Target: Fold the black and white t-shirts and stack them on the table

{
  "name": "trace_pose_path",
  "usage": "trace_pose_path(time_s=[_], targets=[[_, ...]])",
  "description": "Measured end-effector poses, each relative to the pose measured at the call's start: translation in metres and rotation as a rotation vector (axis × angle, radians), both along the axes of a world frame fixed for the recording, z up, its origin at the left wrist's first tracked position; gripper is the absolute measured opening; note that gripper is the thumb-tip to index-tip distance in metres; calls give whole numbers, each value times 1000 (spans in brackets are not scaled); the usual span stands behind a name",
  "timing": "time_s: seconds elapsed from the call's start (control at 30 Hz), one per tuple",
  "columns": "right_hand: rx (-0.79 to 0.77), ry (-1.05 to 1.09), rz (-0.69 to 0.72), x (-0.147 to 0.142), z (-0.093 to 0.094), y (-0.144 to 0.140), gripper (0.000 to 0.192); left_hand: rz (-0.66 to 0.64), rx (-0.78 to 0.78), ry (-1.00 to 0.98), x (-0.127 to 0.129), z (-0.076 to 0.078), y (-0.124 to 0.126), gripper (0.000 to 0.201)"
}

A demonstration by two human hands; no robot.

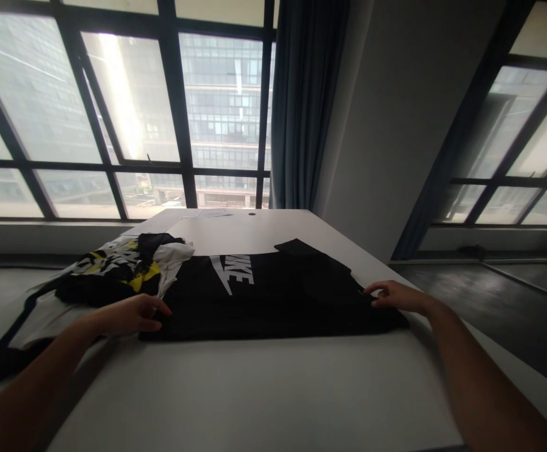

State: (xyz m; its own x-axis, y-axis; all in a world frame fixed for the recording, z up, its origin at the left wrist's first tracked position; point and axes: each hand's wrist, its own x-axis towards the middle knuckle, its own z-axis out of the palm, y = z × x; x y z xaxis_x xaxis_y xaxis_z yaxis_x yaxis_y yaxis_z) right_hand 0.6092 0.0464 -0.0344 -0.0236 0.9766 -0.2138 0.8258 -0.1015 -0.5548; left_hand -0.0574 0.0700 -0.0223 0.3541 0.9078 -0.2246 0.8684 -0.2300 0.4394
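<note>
black t-shirt point(273, 301) with a white printed logo lies flat across the white worktop point(264, 389), spread left to right, near edge folded straight. left hand point(132, 315) sits at the shirt's near-left corner, fingers curled narrow and pinching the cloth edge, thumb on top. right hand point(395, 295) is at the shirt's right edge, fingers bent narrow, tips gripping a small bit of fabric near the sleeve. right sleeve point(311, 254) is folded in over the body, lying as a darker flap. just left of the shirt, touching and partly overlapping its left end, a heap of other clothes point(117, 270): black, white and yellow printed fabric, crumpled, with a white piece sticking out toward the logo. more of that pile, dark cloth with a white panel point(28, 320), trails off the worktop's left side under the left forearm. that heap crowds the left hand's side; right side of the worktop is bare surface next to the right hand. at the far end of the worktop a few flat sheets of paper point(202, 214) and a small dark cable hole point(252, 214), well apart from the shirt. behind: big dark-framed windows point(127, 107), a blue-grey curtain point(301, 100), grey wall point(395, 125), dark floor point(503, 307) on the right.
</note>
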Motion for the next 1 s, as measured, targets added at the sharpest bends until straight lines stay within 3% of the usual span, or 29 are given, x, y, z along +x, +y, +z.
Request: trace_pose_path(time_s=[0.1, 0.2, 0.27, 0.3, 0.43, 0.57, 0.73, 0.8, 0.9, 1.0], targets=[[76, -190, -54, -2, -4, 7, 55, -12, 15, 19, 0, -2, 2, 61], [266, -284, -65, -24, -5, 11, 61, 22, 346, -24, 10, -6, 5, 55], [307, -282, 27, -43, -9, 14, 67, -42, 548, -79, 22, -13, 8, 51], [281, -279, 82, -53, -13, 17, 70, -111, 573, -91, 28, -18, 9, 51], [127, -362, 129, -75, -33, 31, 76, -310, 398, 2, 44, -44, 15, 59], [133, -430, 32, -72, -47, 40, 70, -243, 336, 107, 48, -56, 16, 65], [110, -419, 88, -53, -31, 47, 80, -271, 304, 138, 48, -44, 4, 72], [73, -435, 121, -50, -17, 57, 72, -286, 311, 112, 50, -33, 7, 67], [138, -542, 92, -61, 1, 87, 49, -209, 358, 103, 60, -17, 33, 53], [248, -566, 102, -83, 9, 130, 40, -137, 425, 198, 70, -10, 77, 49]])
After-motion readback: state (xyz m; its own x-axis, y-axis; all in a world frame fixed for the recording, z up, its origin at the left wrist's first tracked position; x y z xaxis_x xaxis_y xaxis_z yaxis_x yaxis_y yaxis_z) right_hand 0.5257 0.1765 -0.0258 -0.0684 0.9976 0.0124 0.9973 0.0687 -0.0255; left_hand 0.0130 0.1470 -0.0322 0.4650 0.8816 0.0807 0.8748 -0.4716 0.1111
